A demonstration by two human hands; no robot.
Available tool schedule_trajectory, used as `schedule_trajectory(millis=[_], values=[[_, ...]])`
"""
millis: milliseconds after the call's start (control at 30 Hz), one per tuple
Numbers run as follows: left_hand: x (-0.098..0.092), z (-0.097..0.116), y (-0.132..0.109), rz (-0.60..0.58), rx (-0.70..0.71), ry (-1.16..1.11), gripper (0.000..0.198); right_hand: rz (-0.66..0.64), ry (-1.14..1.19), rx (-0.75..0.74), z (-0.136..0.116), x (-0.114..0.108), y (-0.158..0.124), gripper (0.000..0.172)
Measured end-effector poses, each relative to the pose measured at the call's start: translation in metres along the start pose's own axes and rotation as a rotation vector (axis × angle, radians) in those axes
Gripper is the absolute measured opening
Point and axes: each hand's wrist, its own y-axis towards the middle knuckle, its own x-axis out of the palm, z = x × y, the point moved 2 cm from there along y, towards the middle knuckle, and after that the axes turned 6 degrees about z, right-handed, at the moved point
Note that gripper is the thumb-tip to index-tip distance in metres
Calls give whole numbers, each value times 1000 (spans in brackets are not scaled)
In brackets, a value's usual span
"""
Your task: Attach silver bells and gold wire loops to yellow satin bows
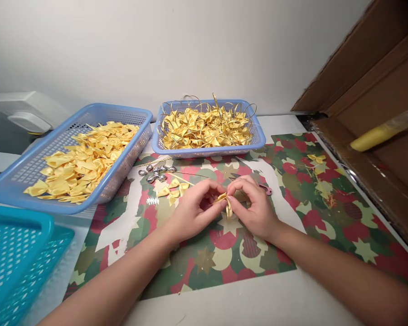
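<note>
Over the patterned sheet, my left hand (pixel 200 206) and my right hand (pixel 253 206) meet, fingertips pinched around a small yellow ribbon bow (pixel 228 209). The fingers cover much of it, and any cord in it is hard to make out. Left of my left hand lie a few loose yellow bows (pixel 173 191). Behind them is a cluster of silver bells (pixel 156 173), with thin gold cord (pixel 193 174) stretching beside it. A small row of white bits (pixel 153 201) sits nearer me. Partly hidden behind my right hand are scissors with a pink handle (pixel 268 189).
One blue basket (pixel 122 108) of yellow bows stands at left; another blue basket (pixel 209 151) at the back holds bows with gold cord loops. A teal basket (pixel 47 222) is at near left. Thread scraps (pixel 326 190) lie right, beside a cardboard box (pixel 370 167) with a yellow roll (pixel 377 136).
</note>
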Motion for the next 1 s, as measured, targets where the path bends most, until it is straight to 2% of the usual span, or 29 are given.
schedule_trajectory(millis=[33,233,367,533,633,733,1000], values=[[0,0,0,14,-8,-8,6,2,2,7,0,0,0,5],[-3,-4,1,51,-70,-81,17,36,32,19,3,0,-1,4],[-3,-5,1,45,-124,-170,19,10,97,51,4,-1,-1,1],[-2,-5,2,63,-139,-212,20,27,253,55,1,-3,1,23],[-2,-6,2,74,-140,-223,19,30,297,118,-1,-3,3,30],[-2,-6,2,73,-144,-220,20,29,296,170,-2,-4,5,32],[-2,-5,1,49,-154,-190,21,46,220,173,-4,-6,7,26]])
